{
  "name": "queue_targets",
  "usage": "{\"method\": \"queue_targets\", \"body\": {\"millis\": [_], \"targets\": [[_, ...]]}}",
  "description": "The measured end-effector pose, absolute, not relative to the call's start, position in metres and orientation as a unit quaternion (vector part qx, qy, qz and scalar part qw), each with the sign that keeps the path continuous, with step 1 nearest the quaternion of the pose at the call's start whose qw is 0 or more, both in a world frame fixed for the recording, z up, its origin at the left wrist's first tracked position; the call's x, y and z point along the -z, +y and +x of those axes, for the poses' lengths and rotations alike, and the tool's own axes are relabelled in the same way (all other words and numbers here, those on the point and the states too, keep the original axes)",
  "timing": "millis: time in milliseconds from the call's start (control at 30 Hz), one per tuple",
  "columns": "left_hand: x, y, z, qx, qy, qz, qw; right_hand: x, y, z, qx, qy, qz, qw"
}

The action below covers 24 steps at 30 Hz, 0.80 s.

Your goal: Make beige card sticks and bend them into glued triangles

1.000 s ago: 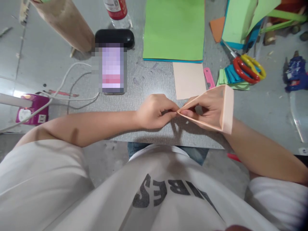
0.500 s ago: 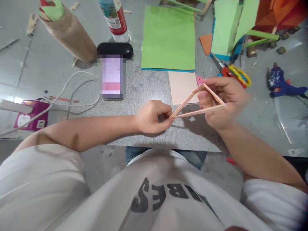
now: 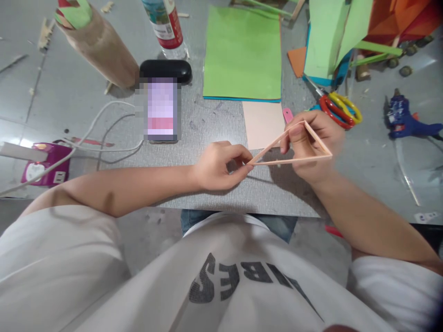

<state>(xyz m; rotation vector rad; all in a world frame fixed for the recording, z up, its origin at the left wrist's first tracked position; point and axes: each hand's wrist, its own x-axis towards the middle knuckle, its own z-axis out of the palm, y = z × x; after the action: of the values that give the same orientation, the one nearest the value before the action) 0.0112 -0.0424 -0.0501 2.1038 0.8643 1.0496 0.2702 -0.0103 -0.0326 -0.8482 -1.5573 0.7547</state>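
A thin peach paper strip [image 3: 287, 161], bent into a triangle, is held in the air between both hands above the table's near edge. My left hand [image 3: 221, 166] pinches its pointed left corner between thumb and fingers. At the other end, my right hand [image 3: 316, 147] grips the upper side, its thumb inside the triangle and its fingers behind. Under and beyond the strip lies a flat peach paper sheet [image 3: 263, 124]. A small pink item [image 3: 287, 115] shows just past my right fingertips, partly covered by them.
Green paper [image 3: 242, 53] lies stacked ahead. Red-and-yellow scissors [image 3: 341, 110] and a blue glue gun [image 3: 401, 115] rest at right. On the left are a phone [image 3: 162, 108], a black case [image 3: 165, 71], a bottle [image 3: 164, 27], a brown cylinder [image 3: 104, 50] and a purple power socket [image 3: 46, 163] with cables.
The paper triangle has shifted slightly right and turned to show its edge more. My right thumb and fingers have changed position along its upper side; my left hand has moved a little right.
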Motion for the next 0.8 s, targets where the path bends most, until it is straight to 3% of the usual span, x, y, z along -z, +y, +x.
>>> {"method": "queue_targets", "body": {"millis": [333, 800], "targets": [[0.054, -0.038, 0.016, -0.513, 0.392, 0.676, 0.357, 0.03, -0.015, 0.268, -0.299, -0.65, -0.407, 0.568], [0.057, -0.028, 0.018, -0.506, 0.377, 0.56, 0.538, 0.037, -0.02, 0.272, -0.262, -0.706, -0.389, 0.53]]}}
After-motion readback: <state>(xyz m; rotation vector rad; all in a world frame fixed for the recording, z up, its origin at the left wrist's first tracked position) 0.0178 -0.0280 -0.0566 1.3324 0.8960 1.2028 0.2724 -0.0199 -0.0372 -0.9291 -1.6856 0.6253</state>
